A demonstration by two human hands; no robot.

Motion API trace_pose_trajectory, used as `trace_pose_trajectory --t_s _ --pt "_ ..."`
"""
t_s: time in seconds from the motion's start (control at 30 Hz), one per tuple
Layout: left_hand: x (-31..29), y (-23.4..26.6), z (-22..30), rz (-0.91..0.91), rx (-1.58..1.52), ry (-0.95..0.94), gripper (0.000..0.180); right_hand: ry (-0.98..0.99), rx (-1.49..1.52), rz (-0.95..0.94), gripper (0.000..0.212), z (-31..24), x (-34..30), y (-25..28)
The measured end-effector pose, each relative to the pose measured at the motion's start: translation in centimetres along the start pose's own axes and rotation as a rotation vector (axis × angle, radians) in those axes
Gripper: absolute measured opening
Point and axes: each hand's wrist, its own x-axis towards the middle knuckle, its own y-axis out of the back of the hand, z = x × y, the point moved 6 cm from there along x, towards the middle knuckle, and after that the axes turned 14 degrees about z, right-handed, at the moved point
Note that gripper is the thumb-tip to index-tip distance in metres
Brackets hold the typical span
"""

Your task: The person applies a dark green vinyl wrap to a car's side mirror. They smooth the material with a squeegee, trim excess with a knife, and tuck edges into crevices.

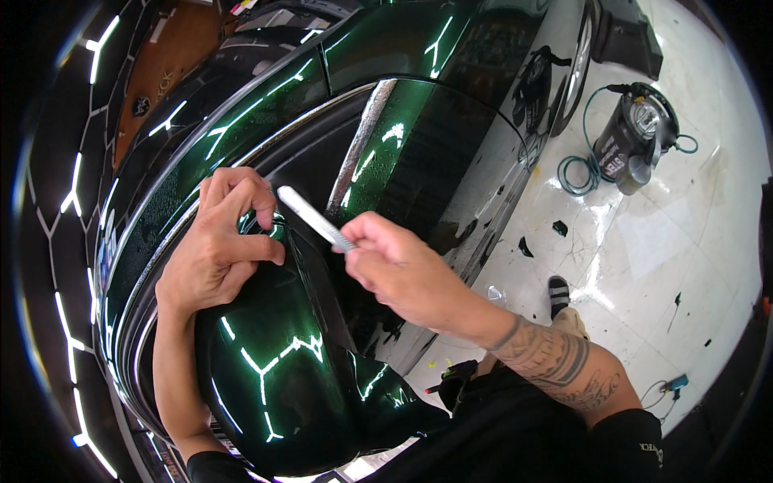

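A glossy dark green side mirror housing stands out from the car door in front of me. My left hand is at its upper edge, fingers bent, with thumb and forefinger apart; whether they touch the surface is unclear. My right hand is closed around the ribbed end of a slim silver-white tool. Its rounded end points up and left, towards the left fingertips. The exact kind of tool cannot be made out. A dark window and a wet trim strip lie just beyond both hands.
The green car body fills the far side, with water drops on it. At right, a black canister with a coiled teal hose stands on the glossy white floor. Dark scraps lie there too. A small blue item has a cord.
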Motion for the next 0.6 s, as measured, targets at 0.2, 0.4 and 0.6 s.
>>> trace_pose_trajectory --t_s 0.2,0.4,0.6 --pt "-0.3 0.2 -1.0 0.031 0.028 0.036 0.019 0.074 -0.250 0.069 0.019 0.7 2.5 -1.9" --pt "-0.5 0.3 -1.2 0.026 0.029 0.051 0.019 -0.293 0.043 -0.009 0.016 1.0 2.2 -2.7" --pt "-0.7 0.3 -1.8 0.023 0.022 0.082 0.020 -0.317 0.156 -0.064 0.016 1.9 2.5 -2.6"
